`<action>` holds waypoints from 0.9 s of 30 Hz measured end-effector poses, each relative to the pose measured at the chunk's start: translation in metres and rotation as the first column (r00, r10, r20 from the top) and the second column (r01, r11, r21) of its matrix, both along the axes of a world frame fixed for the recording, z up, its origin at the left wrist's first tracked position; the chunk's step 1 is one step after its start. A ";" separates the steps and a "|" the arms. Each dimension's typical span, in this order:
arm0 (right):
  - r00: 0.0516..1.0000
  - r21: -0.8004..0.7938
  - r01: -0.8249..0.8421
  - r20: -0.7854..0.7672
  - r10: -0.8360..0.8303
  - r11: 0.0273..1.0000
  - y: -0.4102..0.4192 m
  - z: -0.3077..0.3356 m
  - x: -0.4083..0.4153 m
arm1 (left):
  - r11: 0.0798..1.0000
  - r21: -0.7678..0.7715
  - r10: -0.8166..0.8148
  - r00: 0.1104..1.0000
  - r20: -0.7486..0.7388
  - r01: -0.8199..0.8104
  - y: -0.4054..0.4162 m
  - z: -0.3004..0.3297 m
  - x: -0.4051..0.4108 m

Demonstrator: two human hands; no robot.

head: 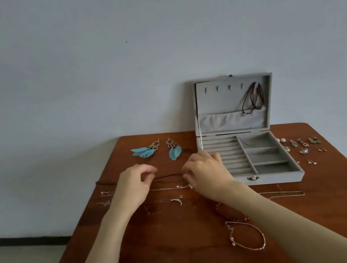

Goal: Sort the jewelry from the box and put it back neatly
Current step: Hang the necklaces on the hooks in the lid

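bare table (166, 258) near edge, chains (168, 188) midway — box (267, 175) right

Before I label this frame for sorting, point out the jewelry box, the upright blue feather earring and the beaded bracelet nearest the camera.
jewelry box (274, 179): head view, front wall.
upright blue feather earring (175, 153): head view, feather.
beaded bracelet (259, 233): head view, right side of loop.

Small earrings (303, 146) too tiny, indistinct.

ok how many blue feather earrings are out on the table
2. One blue feather earring lies on its side at the table's far left; the other lies just right of it, between it and the open jewelry box. None looks hidden.
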State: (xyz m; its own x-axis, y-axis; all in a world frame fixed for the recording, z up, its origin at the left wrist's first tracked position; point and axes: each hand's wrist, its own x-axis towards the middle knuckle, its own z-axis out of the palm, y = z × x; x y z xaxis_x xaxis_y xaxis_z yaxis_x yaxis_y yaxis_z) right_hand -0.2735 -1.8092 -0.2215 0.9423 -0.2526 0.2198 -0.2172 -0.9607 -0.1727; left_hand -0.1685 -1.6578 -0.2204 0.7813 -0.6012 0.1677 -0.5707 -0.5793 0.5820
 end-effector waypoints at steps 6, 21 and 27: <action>0.990 -0.159 0.040 -0.127 -0.060 0.987 -0.001 -0.008 0.017 | 0.998 0.061 -0.016 0.996 0.091 0.011 -0.019 -0.021 0.008; 0.994 0.515 -0.076 0.103 0.026 0.854 -0.008 0.024 0.009 | 0.949 -0.216 -0.210 0.972 0.105 0.229 -0.021 -0.014 -0.005; 0.975 0.828 -0.149 0.213 -0.057 0.541 -0.027 0.058 -0.018 | 0.875 -0.454 -0.180 0.984 0.012 0.166 -0.015 0.042 -0.024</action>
